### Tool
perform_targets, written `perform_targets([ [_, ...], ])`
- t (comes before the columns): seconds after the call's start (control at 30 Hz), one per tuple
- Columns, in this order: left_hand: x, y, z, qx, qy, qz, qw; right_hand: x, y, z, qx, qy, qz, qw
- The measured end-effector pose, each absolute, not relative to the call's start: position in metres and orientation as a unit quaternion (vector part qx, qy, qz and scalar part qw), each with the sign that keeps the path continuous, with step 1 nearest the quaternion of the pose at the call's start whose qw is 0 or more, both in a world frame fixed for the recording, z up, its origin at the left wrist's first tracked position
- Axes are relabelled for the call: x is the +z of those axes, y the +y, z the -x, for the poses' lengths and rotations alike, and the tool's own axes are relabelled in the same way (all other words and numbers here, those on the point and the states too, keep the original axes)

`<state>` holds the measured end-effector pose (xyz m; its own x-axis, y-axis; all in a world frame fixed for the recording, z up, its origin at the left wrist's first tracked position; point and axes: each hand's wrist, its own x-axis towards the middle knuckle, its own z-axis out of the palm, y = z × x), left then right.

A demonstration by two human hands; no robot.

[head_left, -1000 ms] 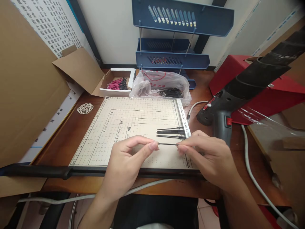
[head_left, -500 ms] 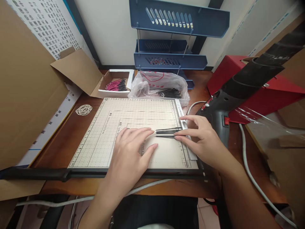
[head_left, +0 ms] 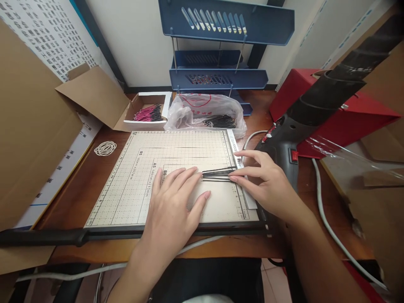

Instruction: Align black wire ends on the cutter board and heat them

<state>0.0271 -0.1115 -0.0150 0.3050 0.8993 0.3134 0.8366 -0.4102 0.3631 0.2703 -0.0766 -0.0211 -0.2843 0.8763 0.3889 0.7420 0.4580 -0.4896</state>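
Wires [head_left: 217, 173] lie on the cutter [head_left: 126, 176], near its right edge, their long axis running left to right across the board, one end toward each of my hands; the outer ones fan slightly. My left hand [head_left: 173, 206] is spread, palm down, grasping nothing, its fingertips just beside the left ends. My right hand [head_left: 273, 181] has thumb and fingertips at the right ends; I cannot tell whether they pinch. Beyond the cutter sit a box [head_left: 167, 105] and a bag [head_left: 186, 115].

One head-worn view, forward and down at near range onto the paper cutter [head_left: 179, 152]
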Motion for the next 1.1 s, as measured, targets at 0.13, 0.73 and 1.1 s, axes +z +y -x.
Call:
perform_targets([
  [0.13,-0.016,-0.111,-0.027,0.236,0.541,-0.805,0.061,-0.022,-0.077,-0.271,0.101,-0.793,0.518,0.302],
  [0.73,-0.013,-0.112,-0.039,0.203,0.487,-0.849,0.029,-0.022,-0.076,-0.27,0.101,-0.801,0.522,0.276],
  [1.1,-0.019,-0.112,-0.055,0.189,0.453,-0.871,0.014,-0.002,-0.085,-0.276,0.114,-0.773,0.555,0.286],
])
